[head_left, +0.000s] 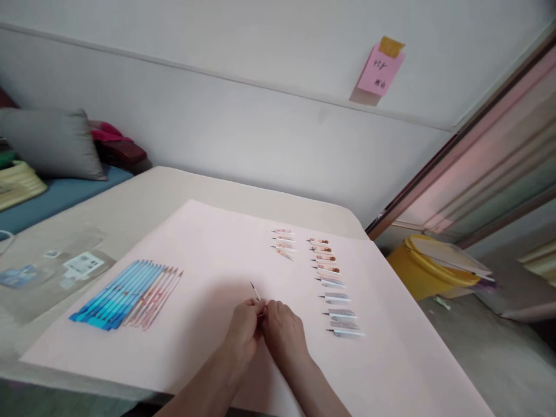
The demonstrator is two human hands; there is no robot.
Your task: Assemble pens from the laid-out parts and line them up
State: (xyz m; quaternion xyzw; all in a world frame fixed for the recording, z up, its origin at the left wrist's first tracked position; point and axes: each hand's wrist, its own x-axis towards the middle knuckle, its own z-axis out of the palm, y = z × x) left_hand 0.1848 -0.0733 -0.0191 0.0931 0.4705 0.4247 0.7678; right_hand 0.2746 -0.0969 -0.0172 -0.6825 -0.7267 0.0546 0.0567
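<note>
On the pale pink paper sheet (pixel 208 243), left hand (pixel 245 335) and right hand (pixel 283 335) pinch one thin pen refill (pixel 255 291); short pen pieces (pixel 332 284) lie in columns, blue-and-pink pens (pixel 125 292) untouched.

A pale grey-white painted wall (pixel 243 127) ran behind the cream-topped bench (pixel 143 197), crossed by a shallow horizontal ledge. A pink paper note (pixel 380 70) hung on it under a strip of yellow tape. To the left lay a blue-covered bed (pixel 56 200) carrying a grey fabric cushion (pixel 52 145), a crumpled dark red cloth (pixel 118 146) and a yellow woven basket (pixel 17 182). On the right a dark brown door frame (pixel 456 139) slanted down to a grey floor (pixel 490 359), where a round yellow plastic tub (pixel 412 275) stood. Soft, even light filled the room.
</note>
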